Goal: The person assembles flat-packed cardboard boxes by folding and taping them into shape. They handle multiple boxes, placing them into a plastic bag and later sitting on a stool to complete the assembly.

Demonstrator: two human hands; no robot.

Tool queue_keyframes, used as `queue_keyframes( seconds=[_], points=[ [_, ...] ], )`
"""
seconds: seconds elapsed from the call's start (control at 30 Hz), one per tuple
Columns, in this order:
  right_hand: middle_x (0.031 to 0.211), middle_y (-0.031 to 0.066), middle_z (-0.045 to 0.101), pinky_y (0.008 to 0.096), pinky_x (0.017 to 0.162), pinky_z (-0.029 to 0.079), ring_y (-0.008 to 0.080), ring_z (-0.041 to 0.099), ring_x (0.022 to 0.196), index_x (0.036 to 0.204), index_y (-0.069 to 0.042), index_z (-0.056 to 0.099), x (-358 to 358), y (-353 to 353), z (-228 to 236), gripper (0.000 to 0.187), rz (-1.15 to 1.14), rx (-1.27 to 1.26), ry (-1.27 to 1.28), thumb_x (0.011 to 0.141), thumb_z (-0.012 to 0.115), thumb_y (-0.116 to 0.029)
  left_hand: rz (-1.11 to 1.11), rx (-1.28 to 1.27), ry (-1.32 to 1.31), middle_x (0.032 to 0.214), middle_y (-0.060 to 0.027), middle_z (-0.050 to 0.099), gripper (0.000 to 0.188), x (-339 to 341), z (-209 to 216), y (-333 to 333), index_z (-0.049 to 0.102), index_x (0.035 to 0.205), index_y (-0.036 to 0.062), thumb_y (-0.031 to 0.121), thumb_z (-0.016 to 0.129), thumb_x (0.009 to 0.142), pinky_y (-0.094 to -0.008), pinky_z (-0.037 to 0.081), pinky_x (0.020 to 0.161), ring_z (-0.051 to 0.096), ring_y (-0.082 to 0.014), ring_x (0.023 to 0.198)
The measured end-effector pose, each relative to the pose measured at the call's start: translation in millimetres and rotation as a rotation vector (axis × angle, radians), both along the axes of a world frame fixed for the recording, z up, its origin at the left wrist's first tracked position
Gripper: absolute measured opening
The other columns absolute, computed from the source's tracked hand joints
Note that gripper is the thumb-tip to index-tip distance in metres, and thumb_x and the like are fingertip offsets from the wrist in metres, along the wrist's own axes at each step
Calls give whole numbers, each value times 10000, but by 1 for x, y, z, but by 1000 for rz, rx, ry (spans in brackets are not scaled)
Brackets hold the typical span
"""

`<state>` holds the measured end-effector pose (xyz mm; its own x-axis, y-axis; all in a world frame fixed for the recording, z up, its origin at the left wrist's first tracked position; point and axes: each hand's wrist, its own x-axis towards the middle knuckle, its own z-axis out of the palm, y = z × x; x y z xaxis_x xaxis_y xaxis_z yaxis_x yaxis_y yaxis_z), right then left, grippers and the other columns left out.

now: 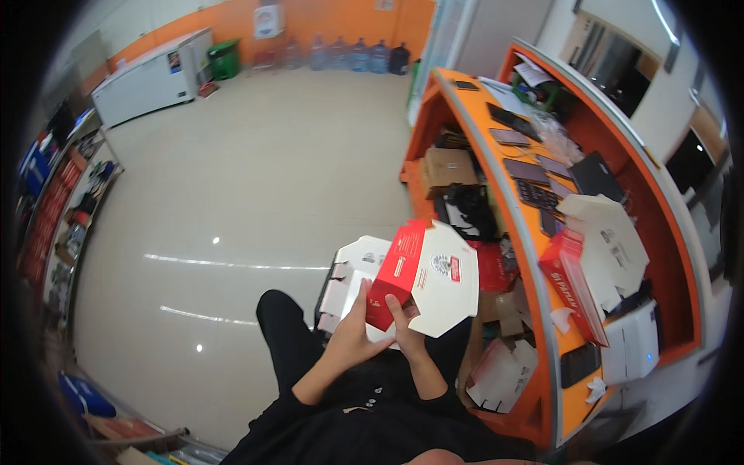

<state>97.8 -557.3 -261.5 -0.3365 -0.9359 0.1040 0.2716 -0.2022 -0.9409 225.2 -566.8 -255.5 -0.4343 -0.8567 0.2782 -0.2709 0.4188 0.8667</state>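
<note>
Above my lap I hold a red and white cardboard food box [446, 291], partly folded, with a red side panel and a cream panel with cut corners. My left hand [353, 337] grips the red panel's lower left edge. Closed on the same box at its lower edge is my right hand [404, 324], its thumb against the front where red meets cream. Beneath and to the left, more white cardboard [360, 254] with slotted flaps rests on my lap, partly covered by the held box. The fingers behind the box are hidden.
An orange counter [570, 391] at the right carries flat box cardboard [608, 244], a red carton piece [573, 287], phones, a calculator [536, 195] and a white printer [632, 341]. Cardboard boxes fill its lower shelf. Leftward stands a stocked shelf [70, 194]; far off, a chest freezer [151, 77].
</note>
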Motion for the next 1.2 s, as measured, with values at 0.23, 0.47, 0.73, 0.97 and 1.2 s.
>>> queue_keyframes(
  seconds=[0.23,0.47,0.73,0.97,1.2],
  points=[
    [999,122,617,254,729,501,146,596,844,1041,42,536,-90,66,197,177,-719,-693,807,881,590,-13,172,114,-149,1433,-274,228,985,8,-167,-64,128,1410,-70,221,760,712,-439,282,1080,279,-393,1323],
    [1008,199,645,448,785,486,385,623,895,1006,-35,625,-275,14,244,229,-1419,573,1521,872,555,-207,545,346,-752,1454,-268,213,1030,20,-242,-58,121,1406,-95,295,754,692,-459,159,1127,209,-367,1368],
    [1033,341,592,431,919,441,449,570,1039,1275,117,344,-349,-25,159,715,-781,882,1344,827,628,-362,517,92,-936,1462,-259,228,857,7,-253,-45,196,1387,-123,273,656,781,-441,105,1147,191,-348,1383],
    [1088,295,579,441,918,431,411,556,1064,1313,64,287,-265,-28,170,701,-978,882,1276,793,671,-207,502,-453,-1283,1430,-278,291,543,-7,-295,-43,310,1346,-125,143,411,885,-435,121,1154,246,-357,1366],
    [926,140,628,377,784,471,285,603,871,947,-28,593,-112,-87,-61,234,-232,147,1189,852,625,-239,309,-72,-867,1454,-295,220,642,0,-281,-49,337,1347,-108,93,515,764,-500,100,1133,194,-381,1378]
  ],
)
